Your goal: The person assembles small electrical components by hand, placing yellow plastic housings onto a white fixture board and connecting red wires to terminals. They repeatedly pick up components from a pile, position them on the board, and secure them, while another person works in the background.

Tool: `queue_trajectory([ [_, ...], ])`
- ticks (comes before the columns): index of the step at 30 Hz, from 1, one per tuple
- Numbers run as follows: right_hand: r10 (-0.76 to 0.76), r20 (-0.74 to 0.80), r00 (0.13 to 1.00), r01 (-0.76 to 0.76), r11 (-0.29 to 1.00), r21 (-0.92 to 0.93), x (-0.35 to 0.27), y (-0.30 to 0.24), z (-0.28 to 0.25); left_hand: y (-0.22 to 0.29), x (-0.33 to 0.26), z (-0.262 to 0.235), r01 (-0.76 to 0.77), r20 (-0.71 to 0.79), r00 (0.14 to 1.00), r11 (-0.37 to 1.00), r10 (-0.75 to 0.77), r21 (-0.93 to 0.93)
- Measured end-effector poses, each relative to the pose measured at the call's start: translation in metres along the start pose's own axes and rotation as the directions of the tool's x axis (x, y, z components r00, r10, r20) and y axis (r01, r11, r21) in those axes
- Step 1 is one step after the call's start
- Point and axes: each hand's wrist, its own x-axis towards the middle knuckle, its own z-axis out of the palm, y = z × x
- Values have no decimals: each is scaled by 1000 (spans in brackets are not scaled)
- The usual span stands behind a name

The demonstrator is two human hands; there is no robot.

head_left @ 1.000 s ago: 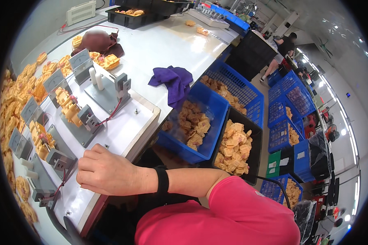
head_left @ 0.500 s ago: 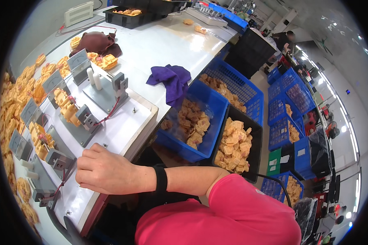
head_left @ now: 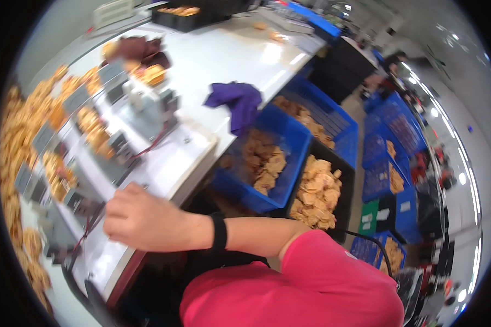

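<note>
My right hand [head_left: 142, 219] is closed, its fingers curled at the near edge of a white board [head_left: 193, 143] that carries a row of grey test fixtures. Whatever it may hold is hidden. Beside its fingertips stands a grey clamp block [head_left: 82, 203] with red and black wires. One fixture holds a yellow coil-like part [head_left: 57, 175]; the one farther along holds another yellow part [head_left: 95, 133]. Toward the far end, a fixture with white posts [head_left: 142, 103] bears no yellow part. Motion blurs the fixtures. My left hand is not in view.
Yellow parts [head_left: 24, 122] are heaped along the table's left side. A purple cloth [head_left: 237, 103] hangs over the table edge. Below are a blue crate [head_left: 294, 161] and a black crate [head_left: 346, 196] with yellow parts. A dark red cloth [head_left: 139, 50] lies farther back.
The whole view has shifted slightly and blurred, with the table things now a little farther right. My right hand stays closed in nearly the same place by the board.
</note>
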Motion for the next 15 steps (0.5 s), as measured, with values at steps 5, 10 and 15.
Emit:
queue_trajectory([
  [5,58,107,993,-67,994,82,0,2,-17,22,3,9,430,-49,877,827,-478,-362],
  [10,70,183,981,-80,996,47,7,-8,-21,31,0,-1,466,-32,863,821,-503,-329],
  [15,89,251,964,-113,990,82,13,-10,-23,31,-6,-1,470,-42,851,796,-523,-382],
])
